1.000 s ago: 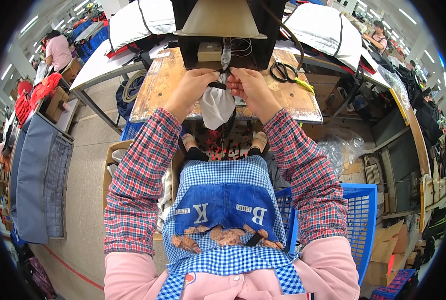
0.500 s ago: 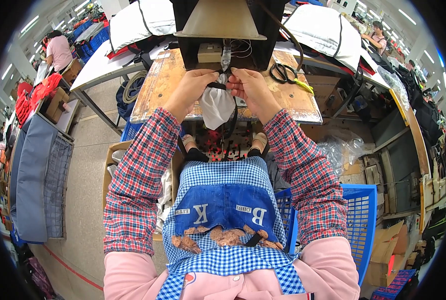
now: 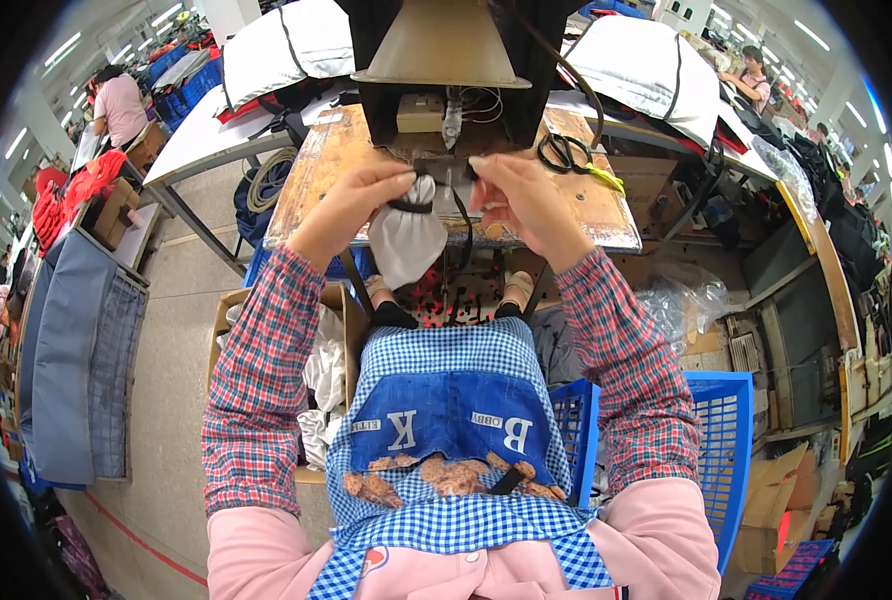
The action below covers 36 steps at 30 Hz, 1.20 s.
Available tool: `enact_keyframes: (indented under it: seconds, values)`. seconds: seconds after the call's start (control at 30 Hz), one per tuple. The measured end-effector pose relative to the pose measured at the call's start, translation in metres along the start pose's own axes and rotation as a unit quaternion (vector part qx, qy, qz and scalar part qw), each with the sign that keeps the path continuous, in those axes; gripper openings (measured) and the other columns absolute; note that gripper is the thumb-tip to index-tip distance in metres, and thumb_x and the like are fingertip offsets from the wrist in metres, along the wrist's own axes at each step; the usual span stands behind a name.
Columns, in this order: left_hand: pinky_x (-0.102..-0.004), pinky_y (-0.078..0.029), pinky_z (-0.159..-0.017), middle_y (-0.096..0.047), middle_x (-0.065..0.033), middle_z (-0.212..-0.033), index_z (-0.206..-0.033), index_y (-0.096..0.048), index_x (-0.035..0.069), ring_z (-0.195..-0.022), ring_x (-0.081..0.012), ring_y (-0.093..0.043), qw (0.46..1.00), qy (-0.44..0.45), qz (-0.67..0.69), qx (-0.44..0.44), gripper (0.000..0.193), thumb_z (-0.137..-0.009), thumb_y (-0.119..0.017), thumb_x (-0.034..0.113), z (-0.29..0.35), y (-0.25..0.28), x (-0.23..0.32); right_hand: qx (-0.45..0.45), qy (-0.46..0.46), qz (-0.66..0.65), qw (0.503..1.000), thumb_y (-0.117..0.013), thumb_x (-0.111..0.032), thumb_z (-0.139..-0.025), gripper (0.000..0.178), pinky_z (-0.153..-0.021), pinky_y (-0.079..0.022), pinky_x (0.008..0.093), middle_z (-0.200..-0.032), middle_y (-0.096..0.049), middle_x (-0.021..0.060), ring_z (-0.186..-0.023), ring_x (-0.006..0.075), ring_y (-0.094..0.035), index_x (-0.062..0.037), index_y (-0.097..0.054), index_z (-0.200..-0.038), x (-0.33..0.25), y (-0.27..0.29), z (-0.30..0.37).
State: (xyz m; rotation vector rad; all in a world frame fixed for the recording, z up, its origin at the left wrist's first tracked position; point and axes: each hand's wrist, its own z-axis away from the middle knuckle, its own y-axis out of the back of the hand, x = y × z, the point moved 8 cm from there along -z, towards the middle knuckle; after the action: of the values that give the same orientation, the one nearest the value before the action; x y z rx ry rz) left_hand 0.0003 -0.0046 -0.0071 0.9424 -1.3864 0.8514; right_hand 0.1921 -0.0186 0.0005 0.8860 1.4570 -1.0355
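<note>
A small white fabric pouch (image 3: 406, 245) with a black band round its gathered neck hangs in front of the worn wooden bench. My left hand (image 3: 351, 205) pinches it by the top. To the right, my right hand (image 3: 531, 205) has its thumb and forefinger closed on a dark strap end; the other fingers are blurred. A thin black strap (image 3: 466, 225) dangles between the two hands, and I cannot tell whether it joins the pouch. Right behind my fingertips is the metal head (image 3: 452, 125) of a bench machine, under a cream cone-shaped cover (image 3: 441, 45).
Black-handled scissors (image 3: 564, 150) lie on the wooden bench (image 3: 316, 160), right side. A cardboard box (image 3: 228, 330) of white cloth stands by my left knee, a blue crate (image 3: 721, 430) at my right. White padded pieces (image 3: 636, 65) cover the side tables. Two people work farther off.
Both hands have come back from the machine head and moved apart. The pouch has shifted left and nearer with my left hand; the black strap now shows between the hands.
</note>
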Motion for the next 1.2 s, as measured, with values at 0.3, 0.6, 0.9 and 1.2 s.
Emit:
enact_keyframes:
  seconds: [0.3, 0.6, 0.9, 1.2]
  values:
    - [-0.0194, -0.046, -0.079, -0.063, 0.0024, -0.099, -0.118, -0.062, 0.0, -0.09, -0.0038, -0.055, 0.988, -0.026, -0.074, -0.136, 0.032, -0.097, -0.058, 0.023, 0.061, -0.031, 0.002, 0.039, 0.17, 0.283, 0.943, -0.069, -0.018, -0.086, 0.022, -0.067, -0.05, 0.027, -0.085, -0.069, 0.0083, -0.073, 0.0129, -0.061, -0.0005, -0.069, -0.099, -0.014, -0.035, 0.065]
    - [-0.0197, -0.047, -0.081, -0.062, 0.0024, -0.1, -0.117, -0.062, 0.0, -0.091, -0.0043, -0.055, 0.983, -0.045, -0.072, -0.161, 0.029, -0.098, -0.057, 0.02, 0.066, -0.044, 0.007, 0.022, 0.214, 0.308, 0.927, -0.067, -0.013, -0.085, 0.015, -0.062, -0.05, 0.0282, -0.08, -0.067, 0.01, -0.065, 0.0168, -0.06, 0.0002, -0.068, -0.094, -0.021, -0.056, 0.081]
    - [-0.0184, -0.047, -0.076, -0.062, 0.0027, -0.095, -0.116, -0.062, -0.002, -0.085, -0.0036, -0.055, 0.992, 0.034, -0.108, -0.061, 0.031, -0.096, -0.058, 0.023, 0.054, -0.032, 0.001, 0.09, 0.22, 0.235, 0.942, -0.066, -0.014, -0.086, 0.015, -0.061, -0.049, 0.0261, -0.078, -0.068, 0.0076, -0.063, 0.012, -0.059, 0.0008, -0.068, -0.09, -0.014, -0.033, 0.067]
    - [-0.0197, -0.046, -0.074, -0.063, 0.0027, -0.091, -0.109, -0.063, -0.001, -0.083, -0.0041, -0.055, 0.992, 0.006, -0.092, -0.08, 0.026, -0.096, -0.057, 0.021, 0.064, -0.057, 0.009, -0.052, 0.15, 0.257, 0.953, -0.073, -0.026, -0.083, 0.05, -0.077, -0.051, 0.0308, -0.108, -0.063, 0.0113, -0.09, 0.014, -0.062, 0.0021, -0.054, -0.119, 0.019, -0.041, 0.073]
